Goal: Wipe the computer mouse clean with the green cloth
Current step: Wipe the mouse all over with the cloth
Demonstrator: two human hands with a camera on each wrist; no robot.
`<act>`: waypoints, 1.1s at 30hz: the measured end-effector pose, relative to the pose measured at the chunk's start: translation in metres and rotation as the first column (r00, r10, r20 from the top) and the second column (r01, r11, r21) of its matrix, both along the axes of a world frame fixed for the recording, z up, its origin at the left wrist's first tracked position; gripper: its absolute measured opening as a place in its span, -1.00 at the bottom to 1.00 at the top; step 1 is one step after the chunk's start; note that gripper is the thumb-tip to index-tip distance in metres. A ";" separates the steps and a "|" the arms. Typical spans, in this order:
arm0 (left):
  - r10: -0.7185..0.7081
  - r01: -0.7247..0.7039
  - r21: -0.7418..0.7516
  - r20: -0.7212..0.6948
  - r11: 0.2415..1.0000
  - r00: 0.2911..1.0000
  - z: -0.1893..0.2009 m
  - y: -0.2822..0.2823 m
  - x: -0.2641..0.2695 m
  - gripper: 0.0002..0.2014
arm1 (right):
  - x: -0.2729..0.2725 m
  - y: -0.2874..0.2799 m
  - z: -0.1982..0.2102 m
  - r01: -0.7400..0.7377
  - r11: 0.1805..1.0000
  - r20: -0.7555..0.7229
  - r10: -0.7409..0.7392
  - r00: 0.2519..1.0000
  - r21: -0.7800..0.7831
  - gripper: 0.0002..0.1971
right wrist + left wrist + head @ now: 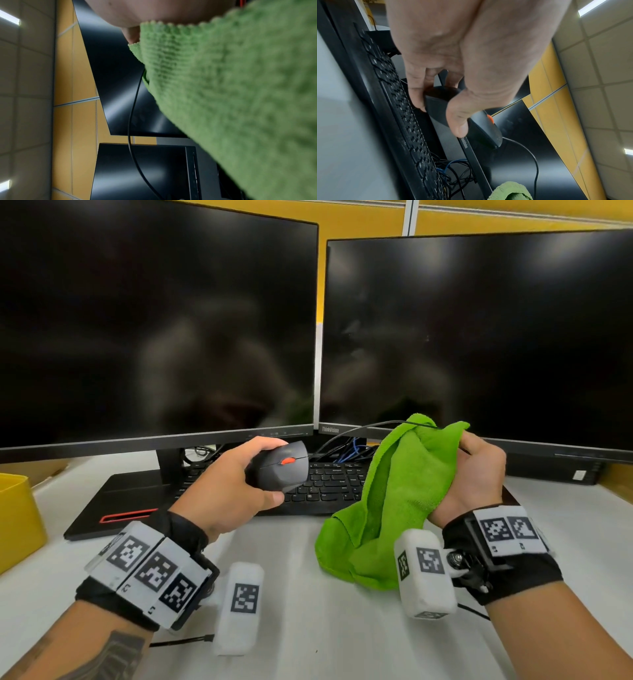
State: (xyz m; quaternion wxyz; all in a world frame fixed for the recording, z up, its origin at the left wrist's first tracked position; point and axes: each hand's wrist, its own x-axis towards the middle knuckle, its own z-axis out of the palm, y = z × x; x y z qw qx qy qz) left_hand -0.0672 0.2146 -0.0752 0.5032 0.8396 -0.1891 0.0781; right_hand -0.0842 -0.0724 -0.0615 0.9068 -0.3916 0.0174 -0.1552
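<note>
My left hand (239,477) grips a black computer mouse (284,465) with an orange scroll wheel, lifted above the keyboard; thumb under one side, fingers over the other. The left wrist view shows the same mouse (479,129) in my left hand (453,67), its cable (534,162) curving away. My right hand (476,477) holds a bunched green cloth (394,501) to the right of the mouse, apart from it; the cloth's lower end hangs to the desk. The cloth (240,94) fills most of the right wrist view, hiding my right hand's fingers.
Two dark monitors (154,320) (479,337) stand close behind. A black keyboard (325,484) lies under the hands, with tangled cables (349,446) behind it. A yellow bin (17,515) sits at the left edge of the white desk (308,628).
</note>
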 end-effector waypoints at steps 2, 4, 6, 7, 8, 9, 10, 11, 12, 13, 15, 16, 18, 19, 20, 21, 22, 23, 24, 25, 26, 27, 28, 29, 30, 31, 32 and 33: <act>-0.013 0.013 -0.003 0.007 1.000 1.000 0.000 0.000 0.000 -0.35 | 0.001 -0.002 -0.004 -0.013 1.000 -0.007 0.013 1.000 -0.020 -0.68; -0.032 0.032 0.002 0.014 0.999 0.999 0.001 0.001 -0.001 -0.33 | 0.001 -0.002 -0.002 -0.002 0.999 -0.038 0.004 0.999 0.034 -0.64; -0.057 0.057 0.010 0.018 0.998 0.998 0.003 0.001 -0.002 -0.32 | 0.002 -0.004 -0.004 0.041 0.998 -0.091 -0.036 0.995 0.047 -0.65; -0.072 0.072 0.013 0.021 0.997 0.997 0.004 0.000 -0.003 -0.31 | 0.003 -0.005 -0.005 0.046 0.997 -0.096 -0.040 0.995 0.060 -0.65; -0.087 0.087 0.015 0.024 0.996 0.996 0.005 0.000 -0.004 -0.31 | 0.004 -0.007 -0.006 0.041 0.996 -0.101 -0.033 0.994 0.080 -0.65; -0.100 0.100 0.016 0.025 0.995 0.995 0.006 -0.001 -0.005 -0.31 | 0.004 -0.008 -0.006 0.042 0.994 -0.108 -0.032 0.994 0.099 -0.63; -0.115 0.115 0.018 0.024 0.993 0.993 0.007 -0.001 -0.007 -0.31 | 0.003 -0.008 -0.006 0.055 0.992 -0.114 -0.043 0.993 0.111 -0.62; -0.130 0.129 0.018 0.020 0.991 0.991 0.008 -0.002 -0.008 -0.31 | 0.003 -0.008 -0.005 0.060 0.992 -0.126 -0.045 0.991 0.115 -0.62; -0.147 0.146 0.016 0.016 0.989 0.989 0.008 -0.003 -0.009 -0.31 | 0.002 -0.007 -0.005 0.047 0.991 -0.143 -0.029 0.989 0.123 -0.59; -0.162 0.162 0.010 0.010 0.987 0.987 0.009 -0.003 -0.010 -0.31 | 0.002 -0.006 -0.004 0.031 0.992 -0.152 -0.012 0.988 0.125 -0.54; -0.188 0.187 -0.011 -0.014 0.982 0.982 0.010 -0.006 -0.012 -0.32 | 0.001 -0.003 -0.004 -0.006 0.992 -0.127 0.022 0.992 0.127 -0.48; -0.194 0.193 -0.018 -0.025 0.981 0.981 0.010 -0.007 -0.012 -0.32 | -0.001 -0.001 -0.001 -0.042 0.991 -0.102 0.055 0.993 0.125 -0.47; -0.183 0.182 -0.025 -0.038 0.983 0.982 0.008 -0.009 -0.012 -0.32 | -0.006 0.005 0.002 -0.133 0.986 -0.019 0.136 0.991 0.103 -0.51; -0.168 0.167 -0.032 -0.041 0.985 0.985 0.008 -0.010 -0.012 -0.32 | -0.008 0.009 0.003 -0.178 0.981 0.025 0.176 0.984 0.083 -0.53; -0.155 0.153 -0.043 -0.045 0.987 0.987 0.007 -0.010 -0.011 -0.32 | -0.008 0.013 0.004 -0.212 0.976 0.042 0.210 0.977 0.052 -0.57; -0.145 0.142 -0.056 -0.050 0.988 0.988 0.006 -0.011 -0.011 -0.31 | -0.008 0.018 0.004 -0.242 0.970 0.046 0.241 0.969 0.016 -0.59; -0.142 0.138 -0.073 -0.056 0.988 0.988 0.007 -0.012 -0.011 -0.31 | -0.009 0.022 0.004 -0.278 0.961 0.036 0.278 0.960 -0.015 -0.56; -0.144 0.138 -0.090 -0.059 0.986 0.988 0.007 -0.013 -0.012 -0.32 | -0.009 0.027 0.003 -0.311 0.949 0.016 0.312 0.950 -0.047 -0.50; -0.154 0.147 -0.102 -0.063 0.984 0.986 0.007 -0.015 -0.013 -0.33 | -0.009 0.032 0.002 -0.338 0.938 -0.001 0.339 0.941 -0.078 -0.47; -0.161 0.154 -0.110 -0.066 0.982 0.985 0.008 -0.017 -0.014 -0.35 | -0.009 0.037 0.001 -0.364 0.924 -0.019 0.365 0.931 -0.117 -0.46; -0.166 0.157 -0.116 -0.069 0.981 0.984 0.008 -0.018 -0.014 -0.36 | -0.010 0.042 0.000 -0.387 0.909 -0.032 0.387 0.921 -0.155 -0.46; -0.167 0.158 -0.123 -0.071 0.980 0.983 0.007 -0.020 -0.015 -0.37 | -0.011 0.047 -0.001 -0.411 0.892 -0.042 0.410 0.911 -0.188 -0.45; -0.169 0.158 -0.130 -0.076 0.979 0.983 0.006 -0.020 -0.014 -0.37 | -0.012 0.051 -0.001 -0.424 0.880 -0.056 0.422 0.905 -0.214 -0.43; -0.168 0.155 -0.140 -0.083 0.978 0.982 0.006 -0.021 -0.014 -0.36 | -0.011 0.053 -0.002 -0.424 0.876 -0.065 0.421 0.905 -0.230 -0.43; -0.161 0.146 -0.152 -0.093 0.978 0.983 0.005 -0.022 -0.014 -0.35 | -0.010 0.054 -0.002 -0.420 0.874 -0.073 0.415 0.907 -0.244 -0.43; -0.155 0.136 -0.168 -0.104 0.976 0.982 0.005 -0.023 -0.014 -0.36 | -0.010 0.054 -0.003 -0.414 0.872 -0.079 0.408 0.910 -0.261 -0.46; -0.155 0.131 -0.190 -0.117 0.973 0.981 0.005 -0.024 -0.014 -0.38 | -0.010 0.054 -0.003 -0.412 0.864 -0.081 0.407 0.910 -0.290 -0.49; -0.159 0.128 -0.214 -0.133 0.968 0.978 0.006 -0.025 -0.015 -0.42 | -0.010 0.054 -0.004 -0.410 0.853 -0.085 0.405 0.910 -0.323 -0.51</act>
